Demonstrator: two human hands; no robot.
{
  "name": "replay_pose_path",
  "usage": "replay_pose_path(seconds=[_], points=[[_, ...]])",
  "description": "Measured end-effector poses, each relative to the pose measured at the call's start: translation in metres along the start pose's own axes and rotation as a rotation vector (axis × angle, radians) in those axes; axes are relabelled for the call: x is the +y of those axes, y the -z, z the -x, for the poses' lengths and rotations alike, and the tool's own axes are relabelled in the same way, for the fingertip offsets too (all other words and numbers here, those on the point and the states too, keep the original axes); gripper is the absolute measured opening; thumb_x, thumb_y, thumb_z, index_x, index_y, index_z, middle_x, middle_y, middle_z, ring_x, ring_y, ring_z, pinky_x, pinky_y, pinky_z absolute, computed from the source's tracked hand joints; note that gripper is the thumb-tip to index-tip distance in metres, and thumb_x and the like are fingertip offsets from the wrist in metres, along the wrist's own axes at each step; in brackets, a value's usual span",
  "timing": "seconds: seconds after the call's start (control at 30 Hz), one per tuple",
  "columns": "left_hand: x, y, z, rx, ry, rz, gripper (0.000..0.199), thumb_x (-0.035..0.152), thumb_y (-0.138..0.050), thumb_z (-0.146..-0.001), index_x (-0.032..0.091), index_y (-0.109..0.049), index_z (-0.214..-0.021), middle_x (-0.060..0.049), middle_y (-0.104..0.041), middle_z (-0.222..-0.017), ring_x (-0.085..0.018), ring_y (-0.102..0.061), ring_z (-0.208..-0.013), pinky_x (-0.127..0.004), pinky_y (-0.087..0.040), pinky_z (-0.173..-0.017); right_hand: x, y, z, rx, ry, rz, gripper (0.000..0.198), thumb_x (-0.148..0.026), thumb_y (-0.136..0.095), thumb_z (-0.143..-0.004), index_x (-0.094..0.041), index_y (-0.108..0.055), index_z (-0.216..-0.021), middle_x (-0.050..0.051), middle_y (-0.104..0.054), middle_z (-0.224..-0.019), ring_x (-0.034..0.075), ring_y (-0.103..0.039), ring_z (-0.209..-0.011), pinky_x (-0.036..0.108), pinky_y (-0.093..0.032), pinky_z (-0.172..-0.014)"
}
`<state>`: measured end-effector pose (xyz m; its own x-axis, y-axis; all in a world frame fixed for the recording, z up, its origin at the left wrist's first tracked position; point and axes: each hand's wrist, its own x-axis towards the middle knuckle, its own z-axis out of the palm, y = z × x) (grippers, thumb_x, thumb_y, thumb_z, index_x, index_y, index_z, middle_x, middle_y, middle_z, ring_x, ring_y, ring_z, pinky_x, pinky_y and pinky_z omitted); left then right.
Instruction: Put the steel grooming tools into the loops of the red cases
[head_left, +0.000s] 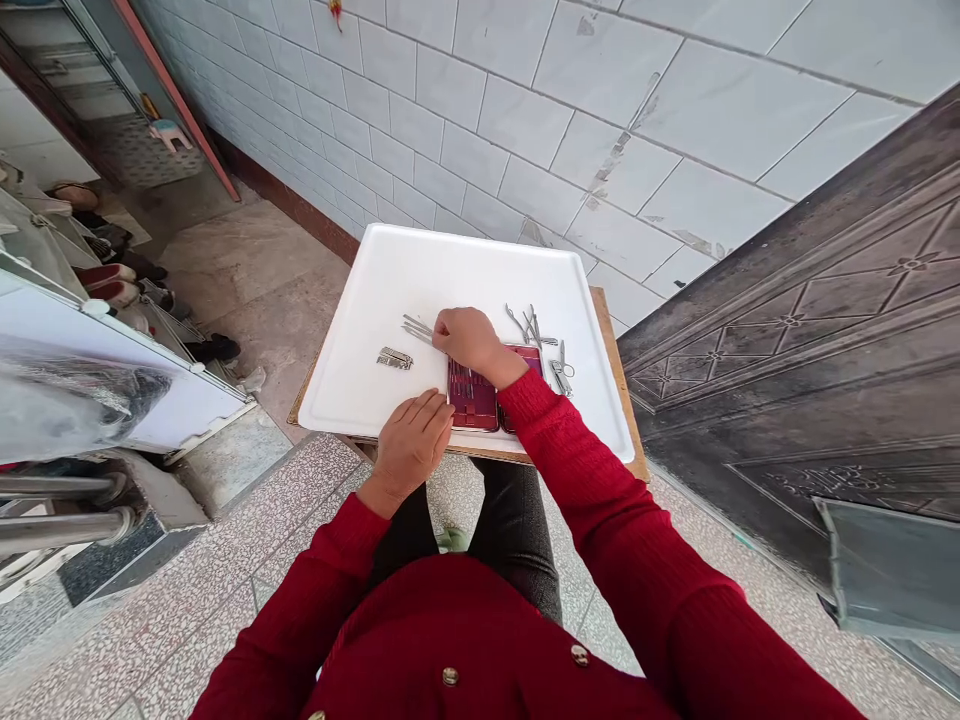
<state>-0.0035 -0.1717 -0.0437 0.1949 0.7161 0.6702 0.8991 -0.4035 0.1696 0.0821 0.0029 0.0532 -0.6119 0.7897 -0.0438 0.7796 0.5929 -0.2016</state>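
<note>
A dark red manicure case (476, 405) lies unfolded on a white tray (457, 255), with slim tools tucked in its loops. My right hand (466, 338) reaches across the case, fingers curled into a pinch at its upper left. Beside those fingertips are thin metal tools (416, 328); whether one is in the pinch is hidden. My left hand (416, 432) rests flat with fingers stretched, touching the case's lower left edge. Nail clippers (394, 358) lie left of the case. To its right are nippers (529, 325), small scissors (565, 362) and another clipper (559, 379).
The tray stands on a wooden-edged table (639, 466) against a tiled wall (510, 120). A dark carved door panel (795, 330) rises on the right. A rack with shoes (112, 285) is at the left.
</note>
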Motion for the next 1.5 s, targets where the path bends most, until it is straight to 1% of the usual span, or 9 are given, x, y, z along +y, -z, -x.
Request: replay_pose_path(seconds=[0.13,0.27,0.33,0.47,0.53,0.63,0.93,1.2,1.5], points=[[0.0,0.0,-0.002,0.009,-0.007,-0.004,0.022,0.014,-0.053,-0.101,0.018,-0.066,-0.119,-0.011,-0.076,-0.121,-0.026,-0.07,-0.122,-0.042,-0.056,-0.101,0.032,0.001,0.01,0.122,-0.092,-0.267,0.017,-0.011,-0.055,-0.087,-0.015,-0.072,-0.086,0.005,-0.075,-0.077,0.018,-0.068,-0.074,0.028,-0.047,-0.073],[0.0,0.001,-0.004,0.035,-0.03,-0.027,0.02,0.013,-0.056,-0.1,0.017,-0.065,-0.117,-0.011,-0.076,-0.119,-0.027,-0.071,-0.121,-0.041,-0.057,-0.1,0.058,-0.009,0.028,0.154,-0.174,-0.55,0.012,-0.008,-0.059,-0.079,-0.017,-0.067,-0.08,-0.003,-0.066,-0.06,0.014,-0.063,-0.06,0.024,-0.047,-0.067],[0.001,0.001,-0.006,0.049,-0.044,-0.038,0.02,0.012,-0.057,-0.099,0.016,-0.065,-0.116,-0.011,-0.077,-0.118,-0.027,-0.071,-0.119,-0.041,-0.057,-0.098,0.066,-0.017,0.039,0.139,-0.206,-0.698,0.018,-0.008,-0.059,-0.077,-0.016,-0.068,-0.092,-0.005,-0.065,-0.061,0.012,-0.06,-0.055,0.024,-0.047,-0.061],[0.0,0.001,-0.007,0.065,-0.055,-0.046,0.02,0.011,-0.057,-0.098,0.016,-0.065,-0.116,-0.011,-0.077,-0.117,-0.027,-0.072,-0.118,-0.041,-0.058,-0.098,0.071,-0.026,0.053,0.144,-0.124,-0.887,0.058,-0.007,-0.06,-0.075,-0.016,-0.061,-0.133,-0.008,-0.066,-0.065,0.011,-0.06,-0.054,0.022,-0.049,-0.06],[0.0,0.001,-0.007,0.063,-0.053,-0.049,0.02,0.012,-0.057,-0.099,0.017,-0.065,-0.116,-0.01,-0.077,-0.117,-0.027,-0.072,-0.118,-0.041,-0.057,-0.097,0.069,-0.027,0.055,0.144,-0.088,-0.866,0.06,-0.006,-0.06,-0.075,-0.017,-0.062,-0.134,-0.009,-0.065,-0.065,0.011,-0.062,-0.057,0.023,-0.05,-0.065],[0.0,0.001,-0.006,0.056,-0.047,-0.047,0.02,0.013,-0.056,-0.099,0.017,-0.065,-0.117,-0.01,-0.077,-0.117,-0.026,-0.072,-0.118,-0.041,-0.057,-0.098,0.065,-0.028,0.054,0.161,-0.094,-0.781,0.052,-0.005,-0.06,-0.076,-0.018,-0.067,-0.126,-0.008,-0.065,-0.062,0.012,-0.063,-0.058,0.024,-0.051,-0.068],[0.0,0.002,-0.007,0.047,-0.046,-0.05,0.02,0.012,-0.057,-0.099,0.017,-0.066,-0.116,-0.011,-0.077,-0.118,-0.027,-0.071,-0.119,-0.041,-0.057,-0.098,0.06,-0.03,0.053,0.219,-0.098,-0.653,0.042,-0.006,-0.061,-0.081,-0.015,-0.07,-0.121,-0.003,-0.072,-0.074,0.014,-0.065,-0.068,0.026,-0.05,-0.071],[0.0,0.002,-0.005,0.022,-0.028,-0.035,0.023,0.015,-0.052,-0.101,0.018,-0.067,-0.119,-0.011,-0.077,-0.119,-0.026,-0.07,-0.121,-0.042,-0.057,-0.099,0.059,-0.033,0.054,0.262,-0.086,-0.554,0.021,-0.01,-0.061,-0.083,-0.018,-0.077,-0.093,-0.002,-0.072,-0.073,0.014,-0.064,-0.067,0.026,-0.045,-0.068],[-0.002,-0.001,-0.003,-0.005,0.002,0.01,0.028,0.017,-0.049,-0.102,0.02,-0.067,-0.123,-0.011,-0.076,-0.121,-0.027,-0.069,-0.124,-0.043,-0.056,-0.101,0.056,-0.037,0.057,0.285,-0.075,-0.547,0.018,-0.012,-0.06,-0.085,-0.019,-0.076,-0.082,0.001,-0.075,-0.081,0.016,-0.066,-0.076,0.026,-0.046,-0.073]])
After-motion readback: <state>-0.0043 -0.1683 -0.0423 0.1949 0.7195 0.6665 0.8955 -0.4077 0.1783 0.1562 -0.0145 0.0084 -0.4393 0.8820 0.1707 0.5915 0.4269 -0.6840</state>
